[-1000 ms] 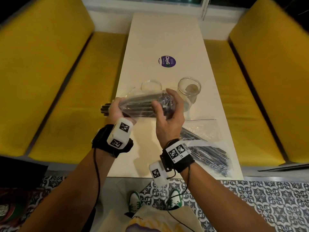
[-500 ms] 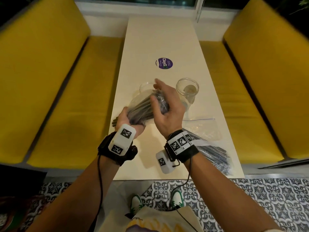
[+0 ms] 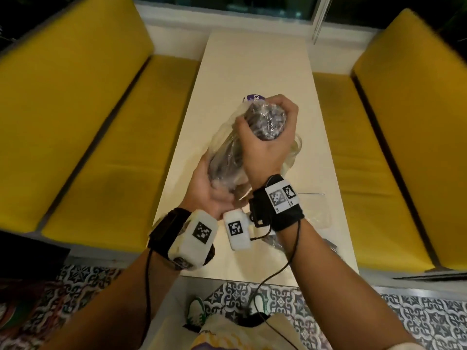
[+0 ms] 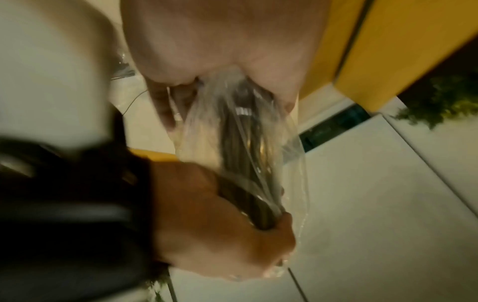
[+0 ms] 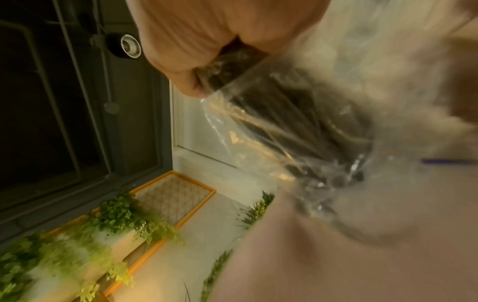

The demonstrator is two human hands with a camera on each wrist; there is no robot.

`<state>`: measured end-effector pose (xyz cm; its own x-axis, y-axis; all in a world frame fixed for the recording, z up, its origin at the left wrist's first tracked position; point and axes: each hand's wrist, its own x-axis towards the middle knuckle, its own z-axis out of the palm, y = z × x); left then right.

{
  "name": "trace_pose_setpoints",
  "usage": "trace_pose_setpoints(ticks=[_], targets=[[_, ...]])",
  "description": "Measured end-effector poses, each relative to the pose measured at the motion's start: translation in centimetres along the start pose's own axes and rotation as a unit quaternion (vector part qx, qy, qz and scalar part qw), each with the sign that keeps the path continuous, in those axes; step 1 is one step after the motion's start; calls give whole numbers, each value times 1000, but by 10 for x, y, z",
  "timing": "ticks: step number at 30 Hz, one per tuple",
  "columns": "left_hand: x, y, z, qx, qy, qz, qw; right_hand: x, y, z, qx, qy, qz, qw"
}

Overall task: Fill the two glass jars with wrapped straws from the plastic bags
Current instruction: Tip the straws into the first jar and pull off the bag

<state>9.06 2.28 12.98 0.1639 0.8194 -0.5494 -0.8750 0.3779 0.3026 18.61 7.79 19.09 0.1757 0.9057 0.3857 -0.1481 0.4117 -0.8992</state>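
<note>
A clear plastic bag of dark wrapped straws [image 3: 227, 157] is held up over the white table [image 3: 252, 59], tilted steeply with one end toward me. My right hand [image 3: 265, 122] grips its far upper end, fingers curled round the bundle. My left hand [image 3: 217, 188] holds the near lower end from below. One glass jar [image 3: 297, 145] peeks out behind my right hand; the other jar is hidden. The left wrist view shows the bag [image 4: 240, 143] running from my left hand [image 4: 232, 245] up to my right hand [image 4: 220, 40]. In the right wrist view the bag [image 5: 284, 122] is blurred.
A flat clear bag [image 3: 318, 213] lies on the table by my right wrist, with more dark straws [image 3: 328, 245] beyond my forearm. A purple sticker [image 3: 254, 98] is on the table past the bundle. Yellow benches [image 3: 101, 147] flank the table on both sides.
The bag went from lying level between my hands to tilted steeply. My right hand moved up over its top end, my left hand dropped under its bottom end, and both came nearer.
</note>
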Motion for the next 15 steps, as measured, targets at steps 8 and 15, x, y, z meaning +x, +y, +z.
trace_pose_setpoints(ticks=[8,15], targets=[[27,22,-42,266,244,169,917,117,7,-10,54,77,38,995],[99,52,-37,668,284,245,643,128,44,4,18,134,66,989]])
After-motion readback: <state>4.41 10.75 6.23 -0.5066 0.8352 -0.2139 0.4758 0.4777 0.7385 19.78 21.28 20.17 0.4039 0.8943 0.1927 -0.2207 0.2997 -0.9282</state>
